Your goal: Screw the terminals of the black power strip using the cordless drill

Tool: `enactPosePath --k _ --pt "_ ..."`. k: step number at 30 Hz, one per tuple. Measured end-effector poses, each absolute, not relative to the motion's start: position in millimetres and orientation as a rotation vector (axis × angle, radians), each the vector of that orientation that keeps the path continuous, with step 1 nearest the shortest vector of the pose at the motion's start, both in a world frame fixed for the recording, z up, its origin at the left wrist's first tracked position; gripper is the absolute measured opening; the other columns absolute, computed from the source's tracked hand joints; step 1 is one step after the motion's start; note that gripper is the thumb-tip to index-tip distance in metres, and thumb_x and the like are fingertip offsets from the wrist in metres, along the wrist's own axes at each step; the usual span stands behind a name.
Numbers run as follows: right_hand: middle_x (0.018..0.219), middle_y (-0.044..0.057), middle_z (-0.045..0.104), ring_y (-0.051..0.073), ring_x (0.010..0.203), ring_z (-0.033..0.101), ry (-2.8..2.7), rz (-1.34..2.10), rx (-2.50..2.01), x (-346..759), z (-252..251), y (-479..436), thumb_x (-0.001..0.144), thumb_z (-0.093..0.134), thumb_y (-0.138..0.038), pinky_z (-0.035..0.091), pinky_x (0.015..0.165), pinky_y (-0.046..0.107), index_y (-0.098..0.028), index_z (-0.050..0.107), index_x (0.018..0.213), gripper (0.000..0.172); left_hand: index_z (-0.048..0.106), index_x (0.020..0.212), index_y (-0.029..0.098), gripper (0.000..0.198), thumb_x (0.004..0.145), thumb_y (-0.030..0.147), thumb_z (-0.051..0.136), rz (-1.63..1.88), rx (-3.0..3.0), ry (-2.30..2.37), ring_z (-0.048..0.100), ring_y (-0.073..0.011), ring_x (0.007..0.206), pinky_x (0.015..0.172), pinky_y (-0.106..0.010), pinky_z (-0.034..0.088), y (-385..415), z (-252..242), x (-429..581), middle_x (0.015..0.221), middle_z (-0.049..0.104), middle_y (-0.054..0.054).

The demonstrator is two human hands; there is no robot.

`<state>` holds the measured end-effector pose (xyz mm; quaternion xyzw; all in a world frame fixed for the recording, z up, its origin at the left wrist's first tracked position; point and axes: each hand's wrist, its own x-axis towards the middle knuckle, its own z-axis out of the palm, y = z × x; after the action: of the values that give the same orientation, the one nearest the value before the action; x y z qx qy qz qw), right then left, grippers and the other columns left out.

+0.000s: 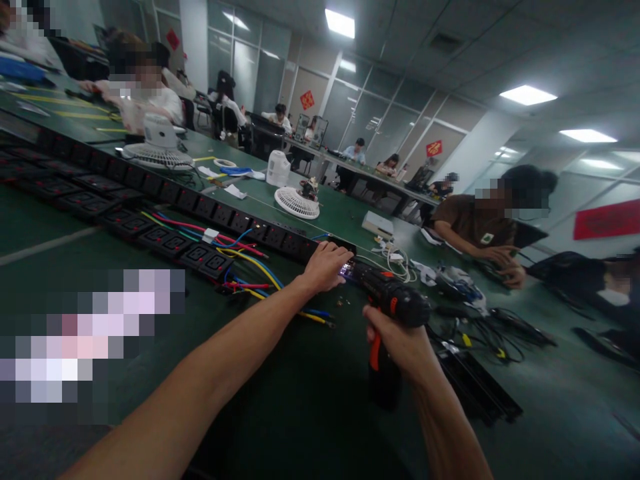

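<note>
My right hand (395,330) is wrapped round the grip of a black and orange cordless drill (393,293). The drill's front end points left, towards a small lit spot beside my left hand (327,267). Fingers of that left hand are curled over the near end of a long black power strip (225,215), which runs away to the far left. The drill's tip and what the left fingertips press on are hard to make out. Loose red, blue and yellow wires (263,267) lie left of the left hand, by a second row of black sockets (165,241).
Farther back on the green table (280,400) stand white fan parts (297,202) and a white box (379,225). Cables (505,327) and black rails (475,387) lie to the right. A person in a brown shirt (473,223) sits across; others sit behind.
</note>
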<state>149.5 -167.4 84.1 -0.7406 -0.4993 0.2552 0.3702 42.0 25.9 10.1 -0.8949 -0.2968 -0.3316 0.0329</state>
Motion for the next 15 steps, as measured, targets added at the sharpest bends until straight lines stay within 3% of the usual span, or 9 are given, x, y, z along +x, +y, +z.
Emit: enactPosePath --k 15 --pt "0.05 0.002 0.057 0.016 0.049 0.051 -1.316 0.637 -1.87 150.2 84.2 -168.3 0.079 0.064 -0.04 0.043 0.054 0.032 -0.023 0.056 0.05 0.035 0.058 0.138 0.023 0.067 0.077 0.032 0.086 -1.022 -2.759 -0.924 0.055 -0.0299 0.123 0.11 -0.045 0.035 24.0 12.0 41.2 0.135 0.067 -0.007"
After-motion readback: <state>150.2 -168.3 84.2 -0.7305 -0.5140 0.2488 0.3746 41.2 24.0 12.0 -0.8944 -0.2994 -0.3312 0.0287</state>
